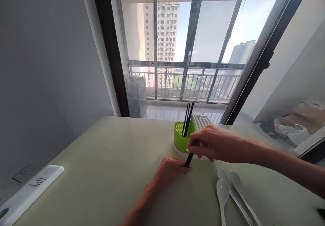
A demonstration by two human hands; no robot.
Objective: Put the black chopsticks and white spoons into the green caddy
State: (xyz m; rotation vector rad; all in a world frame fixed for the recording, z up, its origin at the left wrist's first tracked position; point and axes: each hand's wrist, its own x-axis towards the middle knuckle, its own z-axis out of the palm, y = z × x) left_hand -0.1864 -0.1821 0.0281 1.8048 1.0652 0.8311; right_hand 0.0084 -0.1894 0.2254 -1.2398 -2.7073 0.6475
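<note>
Near the far side of the table, my right hand (pixel 212 143) grips the upper part of a short-looking bundle of dark chopsticks (pixel 189 159). My left hand (pixel 171 168) pinches the lower end of the same chopsticks, which slant between the two hands. How many there are I cannot tell. Just behind them stands a green utensil holder (pixel 180 143) with a white base, partly covered by my right hand. Several black chopsticks (pixel 188 121) stand upright in its left compartment. Below my right forearm lie three white spoons (pixel 222 190), side by side with their bowls pointing away from me.
The pale table (pixel 114 161) reaches to a glass sliding door with a dark frame (pixel 109 43). A white power strip (pixel 38 185) lies at the left edge by the wall. A small dark object (pixel 321 213) is at the right edge. Beyond the glass, boxes and bags sit on the right.
</note>
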